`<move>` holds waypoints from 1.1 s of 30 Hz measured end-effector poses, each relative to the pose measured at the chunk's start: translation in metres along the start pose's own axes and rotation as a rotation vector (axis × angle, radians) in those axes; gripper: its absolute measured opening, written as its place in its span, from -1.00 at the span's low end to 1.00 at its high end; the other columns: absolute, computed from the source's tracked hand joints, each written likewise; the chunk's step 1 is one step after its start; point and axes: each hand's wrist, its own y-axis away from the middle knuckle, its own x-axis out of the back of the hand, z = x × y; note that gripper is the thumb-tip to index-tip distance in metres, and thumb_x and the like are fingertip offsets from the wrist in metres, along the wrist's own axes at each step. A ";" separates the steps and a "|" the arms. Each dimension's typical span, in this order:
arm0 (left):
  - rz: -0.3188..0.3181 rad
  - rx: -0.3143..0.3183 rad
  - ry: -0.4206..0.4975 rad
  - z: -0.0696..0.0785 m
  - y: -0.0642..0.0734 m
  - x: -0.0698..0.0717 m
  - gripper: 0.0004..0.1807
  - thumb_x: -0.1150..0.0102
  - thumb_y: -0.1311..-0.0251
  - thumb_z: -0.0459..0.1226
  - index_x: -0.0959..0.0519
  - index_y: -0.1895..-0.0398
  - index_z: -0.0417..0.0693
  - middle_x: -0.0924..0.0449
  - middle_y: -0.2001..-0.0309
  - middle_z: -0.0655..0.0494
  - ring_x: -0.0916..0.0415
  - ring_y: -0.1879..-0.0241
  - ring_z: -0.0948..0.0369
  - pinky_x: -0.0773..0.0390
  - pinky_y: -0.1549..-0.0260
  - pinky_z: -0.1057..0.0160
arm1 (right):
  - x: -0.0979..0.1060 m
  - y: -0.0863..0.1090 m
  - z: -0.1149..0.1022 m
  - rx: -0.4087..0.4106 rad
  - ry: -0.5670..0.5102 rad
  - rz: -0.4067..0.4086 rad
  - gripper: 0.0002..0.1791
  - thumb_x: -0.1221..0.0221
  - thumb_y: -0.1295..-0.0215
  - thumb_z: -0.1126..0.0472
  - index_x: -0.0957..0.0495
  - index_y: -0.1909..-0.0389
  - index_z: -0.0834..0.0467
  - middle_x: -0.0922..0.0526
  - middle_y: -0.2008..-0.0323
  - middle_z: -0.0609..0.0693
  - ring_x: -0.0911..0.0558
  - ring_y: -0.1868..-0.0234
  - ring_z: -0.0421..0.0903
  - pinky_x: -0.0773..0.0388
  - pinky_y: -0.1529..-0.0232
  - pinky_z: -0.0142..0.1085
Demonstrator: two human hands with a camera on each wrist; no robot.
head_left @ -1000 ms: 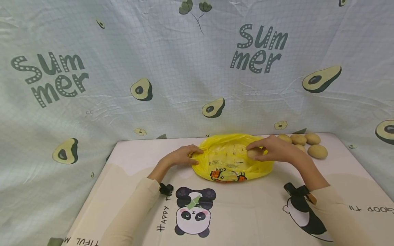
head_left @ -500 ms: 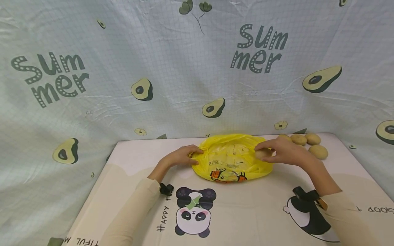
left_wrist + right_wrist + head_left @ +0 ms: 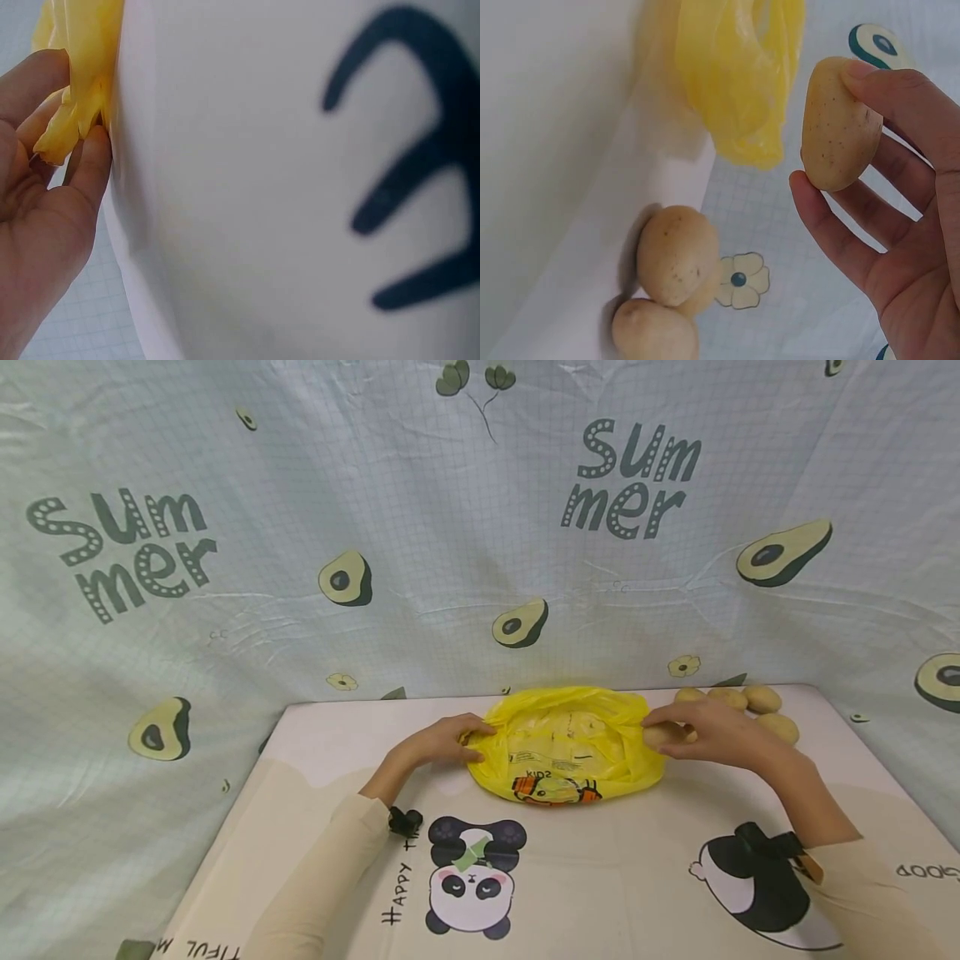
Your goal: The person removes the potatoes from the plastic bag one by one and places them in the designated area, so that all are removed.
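Observation:
A yellow plastic bag (image 3: 633, 772) lies at the back of the table, its mouth spread and facing the head camera. My left hand (image 3: 438, 741) pinches the bag's left side; close up, the left wrist view has the gathered plastic (image 3: 86, 90) between thumb and fingers. Just off the bag's right side, my right hand (image 3: 716, 735) holds a potato (image 3: 836, 124) between thumb and fingertips. In the right wrist view that potato is raised above the table and apart from the bag.
Several potatoes (image 3: 763, 698) sit at the back right of the table (image 3: 600, 877), partly behind my right hand. The tablecloth bears printed pandas and lettering. Behind the table hangs a curtain (image 3: 420, 543) with printed avocados.
My right hand has moved rightward with the potato, from over the bag's mouth to beyond its right edge. The left hand has stayed at the bag's left side.

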 end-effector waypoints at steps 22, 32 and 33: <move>0.001 0.001 -0.004 -0.001 0.001 0.000 -0.48 -0.32 -0.30 -0.24 -0.55 -0.34 0.01 -0.43 -0.39 0.04 -0.28 -0.44 0.02 -0.21 -0.47 -0.02 | -0.005 0.026 0.020 0.013 0.035 0.052 -0.67 -0.47 -0.14 0.21 -0.73 0.04 0.01 -0.56 0.38 -0.36 -0.39 0.43 -0.36 -0.46 0.45 -0.43; 0.003 0.010 -0.001 0.000 0.001 0.000 -0.48 -0.31 -0.31 -0.23 -0.55 -0.34 0.03 -0.44 -0.38 0.05 -0.28 -0.43 0.03 -0.22 -0.46 -0.02 | -0.009 0.030 0.026 0.018 0.032 0.069 -0.61 -0.49 -0.11 0.20 -0.72 0.00 0.10 -0.74 0.16 -0.15 -0.41 0.42 -0.33 -0.47 0.44 -0.43; 0.003 0.011 -0.002 0.000 0.001 0.000 -0.48 -0.31 -0.31 -0.23 -0.54 -0.34 0.03 -0.44 -0.38 0.05 -0.28 -0.43 0.03 -0.22 -0.46 -0.02 | -0.010 0.031 0.026 0.017 0.034 0.074 -0.60 -0.49 -0.10 0.21 -0.72 -0.01 0.09 -0.74 0.15 -0.14 -0.41 0.42 -0.33 -0.48 0.43 -0.44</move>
